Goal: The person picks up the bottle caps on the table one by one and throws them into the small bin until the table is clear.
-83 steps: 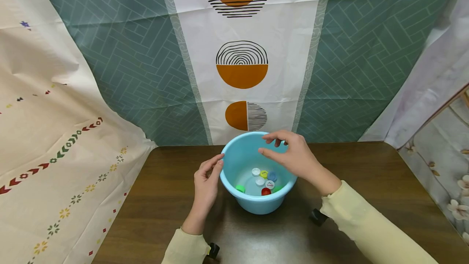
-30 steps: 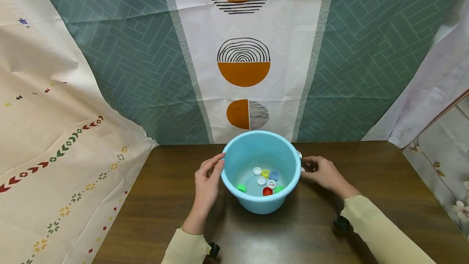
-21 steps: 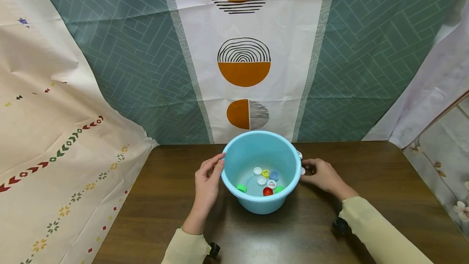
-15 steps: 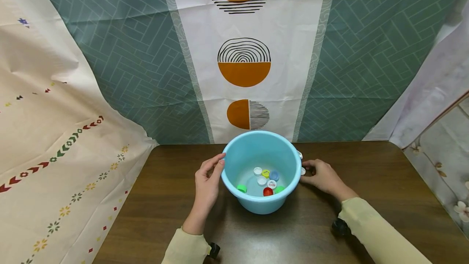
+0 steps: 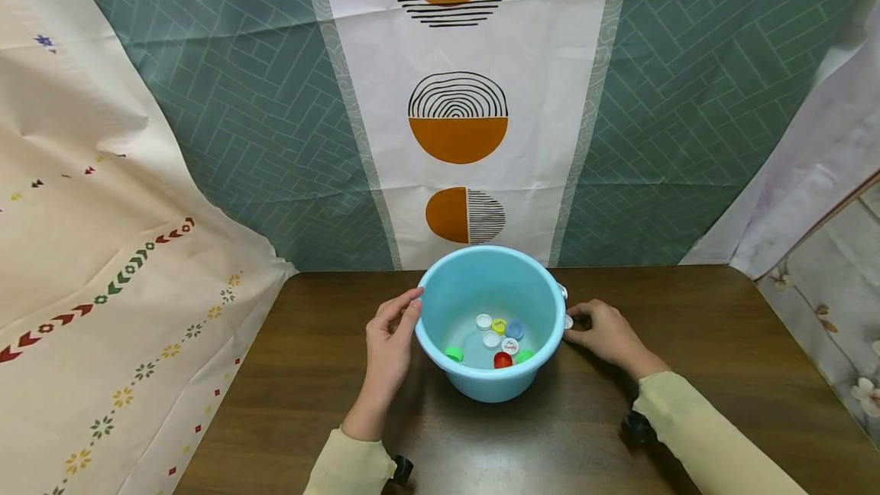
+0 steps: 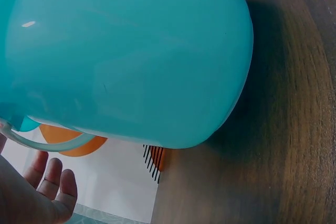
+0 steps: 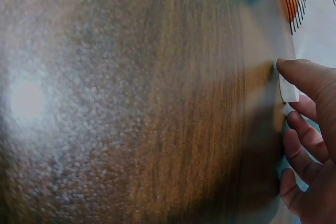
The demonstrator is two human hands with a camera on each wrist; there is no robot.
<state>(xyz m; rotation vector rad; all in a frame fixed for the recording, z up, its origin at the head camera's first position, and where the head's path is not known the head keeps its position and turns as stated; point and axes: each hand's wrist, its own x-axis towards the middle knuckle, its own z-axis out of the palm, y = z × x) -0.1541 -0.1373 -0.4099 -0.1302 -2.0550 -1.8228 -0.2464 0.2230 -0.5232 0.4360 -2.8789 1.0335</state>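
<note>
A light blue bucket (image 5: pixel 488 386) stands on the brown table, with several bottle caps on its floor: white (image 5: pixel 509 346), yellow (image 5: pixel 498 325), blue (image 5: pixel 514 329), red (image 5: pixel 503 360) and green (image 5: pixel 454 354). On its left side, my left hand (image 5: pixel 389 342) pinches the rim between thumb and fingers. Just right of the bucket, at table level, my right hand (image 5: pixel 608 334) has thumb and forefinger on a white bottle cap (image 5: pixel 568 321). The right wrist view shows that white cap (image 7: pixel 289 90) edge-on, between thumb and finger, the other fingers curled loosely below.
The table (image 5: pixel 309 403) ends at a hanging cloth (image 5: pixel 536 174) close behind the bucket. A pale handle (image 6: pixel 47 145) hangs by the rim in the left wrist view. Patterned sheets hang at the left (image 5: pixel 137 289) and right.
My right hand, earlier above the bucket with fingers spread, has moved right and down to the white cap on the table. Over the last second it barely shifts. My left hand stays at the rim.
</note>
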